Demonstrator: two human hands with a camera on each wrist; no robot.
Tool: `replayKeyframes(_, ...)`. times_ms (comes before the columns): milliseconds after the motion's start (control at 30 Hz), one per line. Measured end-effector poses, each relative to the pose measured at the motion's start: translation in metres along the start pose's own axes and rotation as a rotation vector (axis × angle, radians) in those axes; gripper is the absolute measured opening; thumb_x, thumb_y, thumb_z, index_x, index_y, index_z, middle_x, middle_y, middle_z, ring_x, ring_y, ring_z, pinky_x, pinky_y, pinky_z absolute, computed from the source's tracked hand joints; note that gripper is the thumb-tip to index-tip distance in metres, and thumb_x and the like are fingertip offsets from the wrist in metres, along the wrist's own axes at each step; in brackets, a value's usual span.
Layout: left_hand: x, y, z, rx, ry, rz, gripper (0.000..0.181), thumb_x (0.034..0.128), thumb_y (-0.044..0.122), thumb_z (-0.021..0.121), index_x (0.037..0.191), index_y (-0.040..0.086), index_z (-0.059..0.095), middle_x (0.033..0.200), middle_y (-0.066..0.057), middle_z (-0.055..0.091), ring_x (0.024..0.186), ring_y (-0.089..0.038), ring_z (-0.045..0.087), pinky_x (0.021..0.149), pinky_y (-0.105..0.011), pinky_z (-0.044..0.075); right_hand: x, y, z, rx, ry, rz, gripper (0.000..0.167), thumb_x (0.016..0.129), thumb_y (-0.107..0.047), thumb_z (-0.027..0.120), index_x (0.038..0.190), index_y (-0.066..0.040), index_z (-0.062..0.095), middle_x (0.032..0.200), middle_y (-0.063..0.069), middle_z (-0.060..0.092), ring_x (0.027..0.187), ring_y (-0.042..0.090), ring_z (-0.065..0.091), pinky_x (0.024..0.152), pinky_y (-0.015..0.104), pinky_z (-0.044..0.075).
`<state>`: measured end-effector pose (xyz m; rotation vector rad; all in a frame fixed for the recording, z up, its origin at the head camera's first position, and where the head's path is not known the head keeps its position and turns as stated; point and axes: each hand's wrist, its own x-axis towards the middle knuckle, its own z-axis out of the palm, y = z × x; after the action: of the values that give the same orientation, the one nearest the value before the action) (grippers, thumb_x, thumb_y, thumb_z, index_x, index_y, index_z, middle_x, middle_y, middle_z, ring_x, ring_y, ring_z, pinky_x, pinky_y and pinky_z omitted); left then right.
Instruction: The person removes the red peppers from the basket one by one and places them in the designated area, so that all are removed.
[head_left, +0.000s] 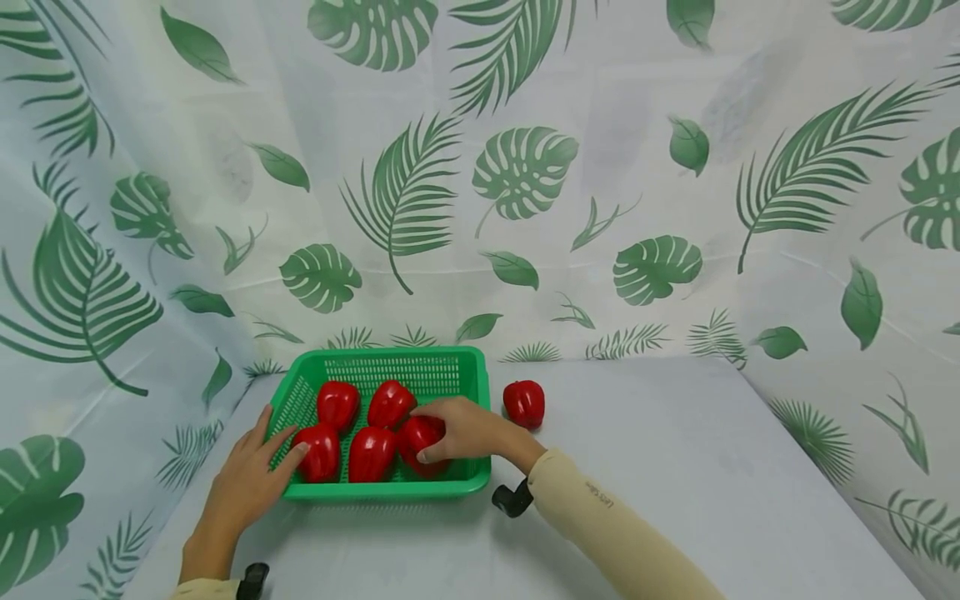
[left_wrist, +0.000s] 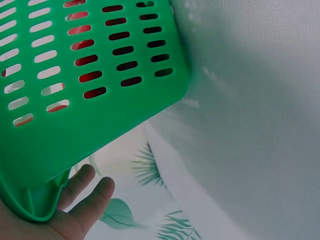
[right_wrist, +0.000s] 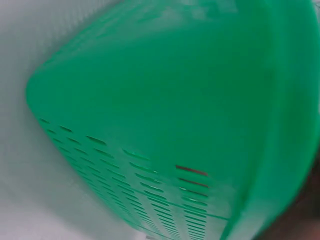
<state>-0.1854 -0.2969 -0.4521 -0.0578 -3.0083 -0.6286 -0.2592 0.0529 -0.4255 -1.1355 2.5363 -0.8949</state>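
A green plastic basket stands on the table with several glossy red apples in it, among them one at its front left. My right hand reaches over the basket's right side and grips an apple there, thumb in front and fingers behind. My left hand rests on the left rim, its fingers fairly straight and its thumb beside the front-left apple. In the left wrist view, two extended fingers show beyond the basket rim. The right wrist view shows mostly the basket's outer wall.
One more red apple lies on the table just right of the basket. A white cloth covers the table. Leaf-printed curtain hangs behind and along both sides.
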Motion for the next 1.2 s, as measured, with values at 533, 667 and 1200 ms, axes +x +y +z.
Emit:
replayKeyframes(533, 0.001, -0.001, 0.001, -0.001, 0.014, 0.008, 0.071, 0.1109, 0.052, 0.049, 0.153, -0.005, 0.053, 0.172, -0.033, 0.016, 0.146, -0.060, 0.029, 0.100, -0.086, 0.037, -0.006, 0.001, -0.009, 0.184, 0.075, 0.036, 0.065, 0.091, -0.030, 0.084, 0.149, -0.010, 0.062, 0.134, 0.003, 0.068, 0.120, 0.021, 0.062, 0.083, 0.026, 0.061)
replayKeyframes(667, 0.000, 0.000, 0.000, 0.005, 0.008, 0.007, 0.071, 0.1107, 0.052, 0.049, 0.153, -0.005, 0.053, 0.171, -0.034, 0.016, 0.145, -0.059, 0.029, 0.100, -0.085, 0.038, -0.010, 0.001, -0.009, 0.207, 0.087, 0.060, 0.067, 0.091, -0.030, 0.083, 0.150, -0.010, 0.060, 0.133, 0.003, 0.068, 0.119, 0.023, 0.062, 0.082, 0.028, 0.062)
replayKeyframes(1200, -0.001, -0.002, 0.002, 0.009, 0.002, 0.010, 0.073, 0.1114, 0.055, 0.047, 0.154, -0.005, 0.052, 0.171, -0.034, 0.015, 0.145, -0.061, 0.028, 0.101, -0.086, 0.037, -0.030, 0.008, -0.017, 0.365, 0.182, 0.104, 0.068, 0.094, -0.032, 0.077, 0.155, -0.010, 0.055, 0.138, 0.006, 0.065, 0.122, 0.030, 0.061, 0.086, 0.037, 0.063)
